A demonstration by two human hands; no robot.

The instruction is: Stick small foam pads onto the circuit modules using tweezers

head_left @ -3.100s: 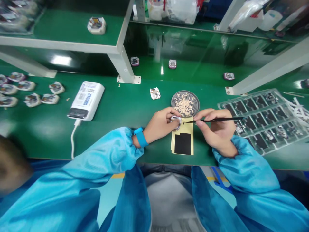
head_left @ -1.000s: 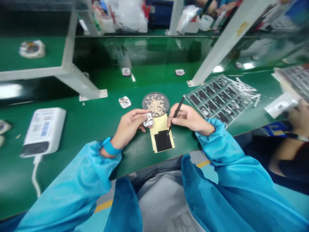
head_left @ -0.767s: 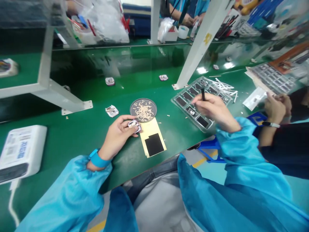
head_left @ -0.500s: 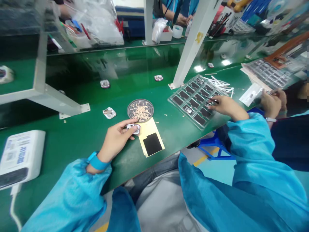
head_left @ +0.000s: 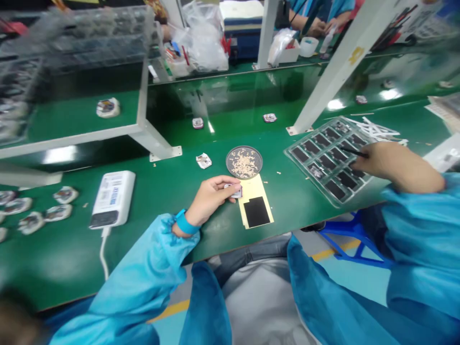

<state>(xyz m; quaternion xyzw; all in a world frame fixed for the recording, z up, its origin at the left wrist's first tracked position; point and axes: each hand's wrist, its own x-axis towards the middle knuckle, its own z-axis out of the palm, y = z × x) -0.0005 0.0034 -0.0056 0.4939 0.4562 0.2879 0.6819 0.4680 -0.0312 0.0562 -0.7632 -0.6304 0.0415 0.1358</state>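
Left hand [head_left: 210,199], nearest: fingers pressed together, pinching a small silver-framed part [head_left: 234,191] against the thumb, just off the 10 o'clock corner of a yellow backing sheet [head_left: 257,184] carrying a black patch [head_left: 256,212]. Round mesh dish [head_left: 227,162] at 12 o'clock from the sheet, strewn with pale bits. Right hand [head_left: 397,165] at 2 o'clock: fingers curled on black tweezers [head_left: 354,152], tips over a clear tray [head_left: 300,160] of black pads; whether they pinch anything — too small to tell.
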